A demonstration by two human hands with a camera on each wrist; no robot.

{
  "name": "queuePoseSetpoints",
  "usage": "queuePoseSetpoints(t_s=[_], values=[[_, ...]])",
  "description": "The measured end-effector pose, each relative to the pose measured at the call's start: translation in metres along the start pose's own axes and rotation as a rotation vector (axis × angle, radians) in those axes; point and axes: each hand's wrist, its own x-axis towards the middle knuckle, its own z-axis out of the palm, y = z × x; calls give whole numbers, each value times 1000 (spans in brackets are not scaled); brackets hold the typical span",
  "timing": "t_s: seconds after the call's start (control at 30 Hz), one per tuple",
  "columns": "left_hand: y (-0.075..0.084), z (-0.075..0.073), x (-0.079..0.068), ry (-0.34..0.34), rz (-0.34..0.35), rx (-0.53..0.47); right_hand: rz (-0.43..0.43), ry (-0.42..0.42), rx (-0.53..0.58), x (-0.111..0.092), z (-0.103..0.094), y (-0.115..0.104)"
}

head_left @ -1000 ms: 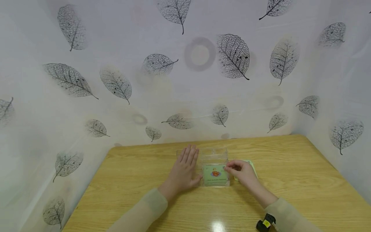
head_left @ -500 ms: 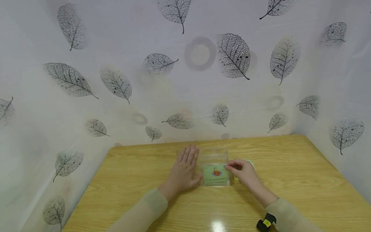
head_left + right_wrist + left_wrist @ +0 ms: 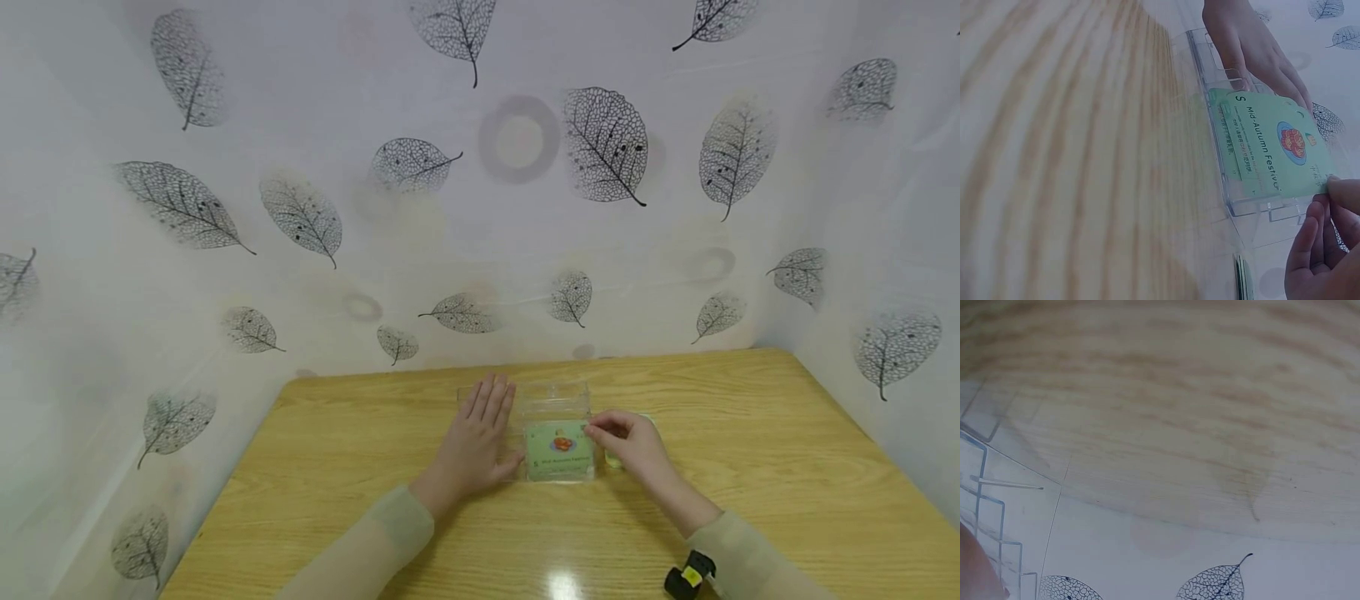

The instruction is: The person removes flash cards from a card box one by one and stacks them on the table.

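A green card (image 3: pixel 555 457) printed "Mid-Autumn Festival" lies at an angle over another green card (image 3: pixel 1227 140) in a clear plastic box (image 3: pixel 555 408). My right hand (image 3: pixel 632 442) pinches the upper right corner of the top card between thumb and fingertips, plainest in the right wrist view. To the left, my left hand (image 3: pixel 474 446) rests on the clear plastic, fingers straight and thumb spread towards the cards. In the left wrist view, only a bit of the hand (image 3: pixel 977 572) shows beside clear dividers (image 3: pixel 1002 519).
More green cards (image 3: pixel 613 460) lie on the table, partly hidden under my right hand; their edges (image 3: pixel 1242 278) show as a thin stack. The wooden table (image 3: pixel 337 450) meets a leaf-patterned cloth (image 3: pixel 465 217) behind. A black camera (image 3: pixel 686 575) sits at my right sleeve.
The top card has shifted slightly up and to the right in the box, and more of its lower text shows. My right hand has moved slightly; my left hand stays put.
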Motion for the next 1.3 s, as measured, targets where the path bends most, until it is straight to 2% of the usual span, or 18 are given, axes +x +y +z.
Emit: queuePoseSetpoints(t_s=[0.23,0.77,1.3], values=[[-1,-2,1,-12,-6,-18,-15,5,4,1,-1,-1],[0,-2,1,-17,-6,-15,16,17,3,3,-2,-3],[0,0,0,-16,-6,-24,26,10,56,6,-3,-6]])
